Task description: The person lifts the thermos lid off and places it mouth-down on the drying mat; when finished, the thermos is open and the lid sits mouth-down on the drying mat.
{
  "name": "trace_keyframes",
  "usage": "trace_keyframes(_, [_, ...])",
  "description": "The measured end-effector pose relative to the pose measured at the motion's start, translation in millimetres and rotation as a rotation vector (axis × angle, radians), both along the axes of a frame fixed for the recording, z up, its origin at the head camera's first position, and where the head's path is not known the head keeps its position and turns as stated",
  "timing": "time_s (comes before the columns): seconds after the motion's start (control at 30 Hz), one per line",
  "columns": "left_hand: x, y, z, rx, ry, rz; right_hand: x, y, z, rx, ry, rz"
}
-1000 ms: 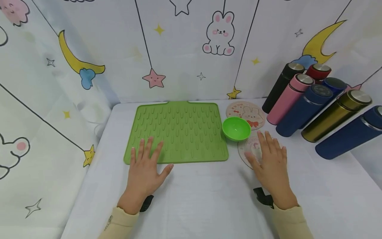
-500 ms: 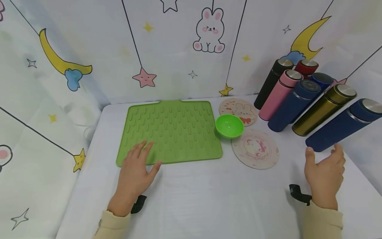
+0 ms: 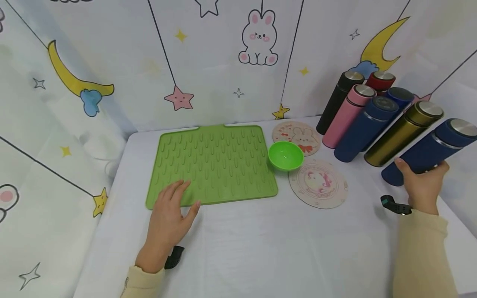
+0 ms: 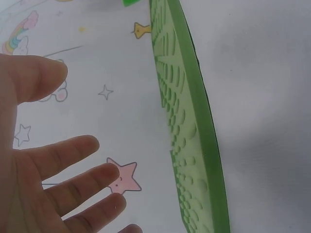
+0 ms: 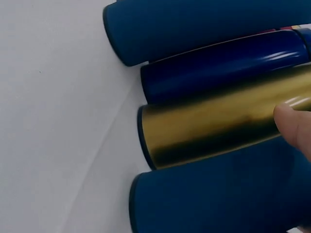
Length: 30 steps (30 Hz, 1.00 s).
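At the right end of the bottle group, my right hand [image 3: 425, 184] grips a matte blue thermos flask [image 3: 425, 151] low on its body. The thumb is on its left side and fingers show on its right. In the right wrist view the thumb [image 5: 294, 126] shows beside this blue flask [image 5: 204, 199], in front of the gold one; the other fingers are hidden. My left hand [image 3: 165, 219] hovers at the front left edge of a green ridged mat [image 3: 216, 165], fingers loosely spread, holding nothing. The left wrist view shows these fingers [image 4: 77, 189] apart from the mat [image 4: 204, 145].
Left of the held flask stand gold [image 3: 400, 136], blue [image 3: 363, 132], pink [image 3: 346, 120], black [image 3: 337, 103] and red [image 3: 380, 82] flasks, with a darker blue one behind. A green bowl [image 3: 286, 156] overlaps two round coasters, one lower [image 3: 320, 186], one behind [image 3: 298, 134].
My right hand has moved right from above the lower coaster to the rightmost blue flask and taken hold of it. The left hand has barely moved. The head view has shifted slightly.
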<state>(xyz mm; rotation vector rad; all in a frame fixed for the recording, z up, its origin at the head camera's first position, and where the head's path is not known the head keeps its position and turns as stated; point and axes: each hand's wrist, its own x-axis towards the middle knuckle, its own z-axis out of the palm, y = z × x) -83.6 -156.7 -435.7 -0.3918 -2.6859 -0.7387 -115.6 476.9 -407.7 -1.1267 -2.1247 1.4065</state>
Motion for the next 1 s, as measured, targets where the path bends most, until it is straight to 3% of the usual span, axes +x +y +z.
trace_keyframes(0.33, [1.9, -1.3, -2.8, 0.024, 0.006, -0.017, -4.4, 4, -7.2, 0.041, 0.041, -0.079])
trace_keyframes(0.5, [2.1, -0.5, -1.9, 0.051, -0.004, -0.039, 4.6, -10, -10.2, 0.098, 0.135, -0.068])
trace_keyframes(0.63, [3.2, 1.9, 2.1, 0.110, -0.045, -0.077, 16.7, -30, -1.4, 0.154, 0.088, -0.026])
trace_keyframes(0.83, [4.6, 7.5, 11.4, 0.227, -0.122, -0.168, 29.7, -75, 19.5, 0.195, 0.041, 0.140])
trace_keyframes(1.0, [1.6, 15.6, 20.1, 0.352, -0.127, -0.343, 37.9, -117, 29.6, 0.327, 0.011, 0.353])
